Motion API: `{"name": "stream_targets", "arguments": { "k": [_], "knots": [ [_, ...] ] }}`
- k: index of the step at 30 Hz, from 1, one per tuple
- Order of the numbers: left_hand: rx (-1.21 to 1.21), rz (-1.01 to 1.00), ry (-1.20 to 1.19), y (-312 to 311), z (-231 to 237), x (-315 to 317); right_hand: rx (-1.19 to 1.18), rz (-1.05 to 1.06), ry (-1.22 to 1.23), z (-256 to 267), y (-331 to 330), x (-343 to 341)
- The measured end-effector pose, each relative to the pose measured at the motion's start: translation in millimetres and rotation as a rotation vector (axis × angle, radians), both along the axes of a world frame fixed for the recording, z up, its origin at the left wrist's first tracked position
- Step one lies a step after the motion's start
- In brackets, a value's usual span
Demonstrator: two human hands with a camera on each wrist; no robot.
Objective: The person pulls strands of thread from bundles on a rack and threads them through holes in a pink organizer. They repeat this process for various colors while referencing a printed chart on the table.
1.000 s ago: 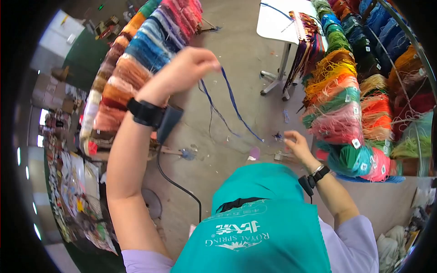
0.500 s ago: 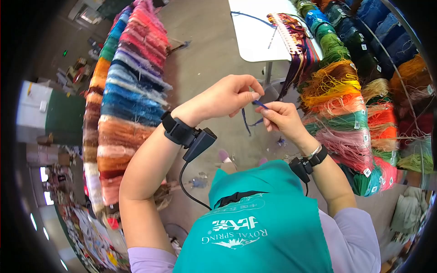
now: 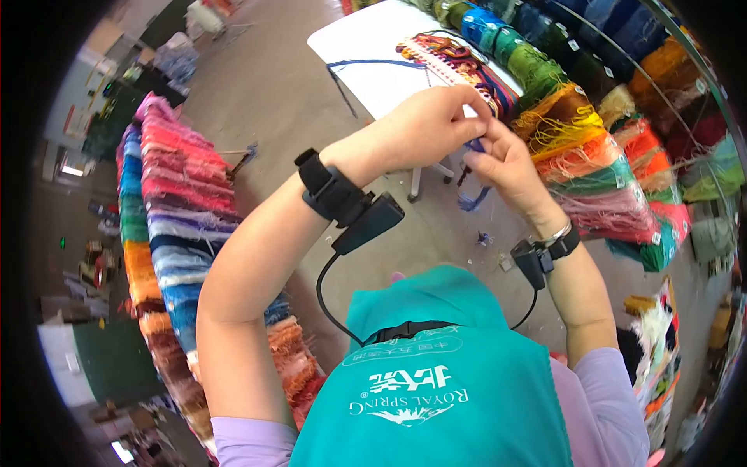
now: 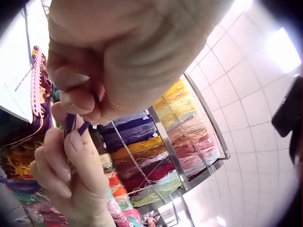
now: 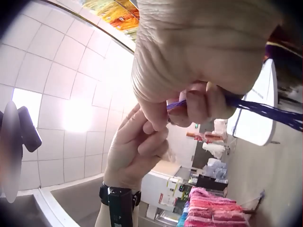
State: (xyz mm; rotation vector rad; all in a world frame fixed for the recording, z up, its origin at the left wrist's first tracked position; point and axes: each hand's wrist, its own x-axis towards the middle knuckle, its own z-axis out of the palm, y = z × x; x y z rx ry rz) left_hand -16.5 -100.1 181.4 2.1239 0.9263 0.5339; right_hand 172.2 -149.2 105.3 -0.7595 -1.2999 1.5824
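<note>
A dark blue-purple thread bundle (image 3: 475, 145) (image 4: 77, 124) (image 5: 270, 112) runs between the two hands, which meet above the table's near edge. My left hand (image 3: 432, 128) (image 4: 123, 52) (image 5: 137, 151) pinches it with thumb and curled fingers. Touching it from the right, my right hand (image 3: 510, 167) (image 4: 75, 175) (image 5: 199, 52) grips the same strands, and in the right wrist view the bundle trails out past its fingers. The exact crossing of the strands is hidden by the fingertips.
A white table (image 3: 366, 39) carries a pale perforated strip (image 3: 447, 66) with multicoloured threads and a separate blue strand (image 3: 377, 62). Racks of coloured yarn stand at right (image 3: 580, 148) and left (image 3: 183, 187). Cables hang from both wrist cameras.
The hands came together on the thread, then moved up and rightward, closer to the table. The head view has turned, bringing more of the table into sight.
</note>
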Motion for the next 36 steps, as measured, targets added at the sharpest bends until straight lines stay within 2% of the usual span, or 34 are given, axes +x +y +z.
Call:
{"name": "stream_targets", "arguments": {
  "k": [2,3,4,7,11,14,19,20,23,27,31,34,35,36],
  "knots": [
    [0.019,-0.018,-0.065,12.1,3.5,8.7,0.031,-0.104,-0.099,10.1,4.7,1.2],
    [-0.081,-0.025,-0.154,18.4,4.5,13.0,0.029,-0.147,-0.149,13.4,7.3,4.2],
    [-0.217,-0.055,-0.209,26.2,6.7,14.5,0.034,-0.210,-0.129,23.0,7.0,1.4],
    [-0.362,-0.068,-0.312,50.9,10.9,18.4,0.040,-0.326,-0.072,31.2,16.6,7.2],
    [-0.413,-0.107,-0.429,82.8,1.4,29.1,0.079,-0.432,-0.132,33.3,36.1,14.1],
    [-0.305,-0.119,-0.411,112.6,5.2,31.9,0.121,-0.463,-0.132,38.9,65.0,12.4],
    [0.239,-0.145,-0.189,165.9,25.4,30.7,0.127,-0.369,-0.146,52.1,118.3,14.7],
    [0.163,-0.168,-0.177,173.5,28.5,31.2,0.166,-0.338,-0.168,48.6,133.3,18.1],
    [-0.034,-0.209,-0.194,196.5,31.9,29.8,0.122,-0.248,-0.003,48.7,168.1,13.2],
    [-0.287,-0.104,-0.362,232.3,10.8,21.6,0.139,-0.383,0.035,40.4,203.6,-7.0],
    [-0.017,0.015,-0.332,255.9,-25.6,13.1,0.138,-0.504,-0.437,26.8,228.2,-8.4],
    [-0.057,0.047,-0.245,269.6,-45.1,0.9,0.307,-0.593,-0.498,9.5,242.5,-21.4],
    [-0.158,0.032,-0.288,273.8,-52.7,-1.7,0.242,-0.596,-0.590,10.7,242.4,-23.9],
    [-0.282,0.039,-0.335,278.7,-61.7,-5.5,0.302,-0.610,-0.635,3.0,245.8,-25.8]
  ]
}}
